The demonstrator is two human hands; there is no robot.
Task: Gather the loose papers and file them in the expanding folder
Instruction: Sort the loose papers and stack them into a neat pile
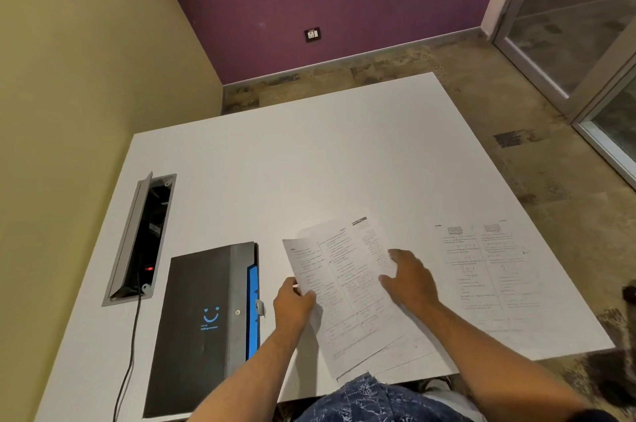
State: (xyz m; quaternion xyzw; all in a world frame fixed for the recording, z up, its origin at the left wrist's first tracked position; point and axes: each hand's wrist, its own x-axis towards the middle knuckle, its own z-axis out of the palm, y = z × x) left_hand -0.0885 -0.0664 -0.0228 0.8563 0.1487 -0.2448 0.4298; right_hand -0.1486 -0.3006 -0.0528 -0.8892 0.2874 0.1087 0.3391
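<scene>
Printed papers [347, 287] lie fanned in a small overlapping stack near the front edge of a white table [292, 160], their lower corners reaching the table's edge. A person stands over them, seen from above. Their left hand [292, 306] grasps the stack's left edge, thumb on top and fingers curled underneath. Their right hand [409, 278] rests flat on the top sheet with fingers spread and relaxed, clutching nothing. One more printed sheet [488, 277] lies by itself to the right, apart from the stack and untouched, close to the table's right edge.

To the left of the stack, just beside the left hand, a black expanding folder [203, 325] lies flat and closed, with a blue smiling face on its cover and blue pockets showing along its right side. Further left, a cable hatch [141, 239] set into the tabletop stands open, and a black cord [129, 352] runs from it toward the front edge. Beyond the table are an olive wall, a purple wall and a mottled floor.
</scene>
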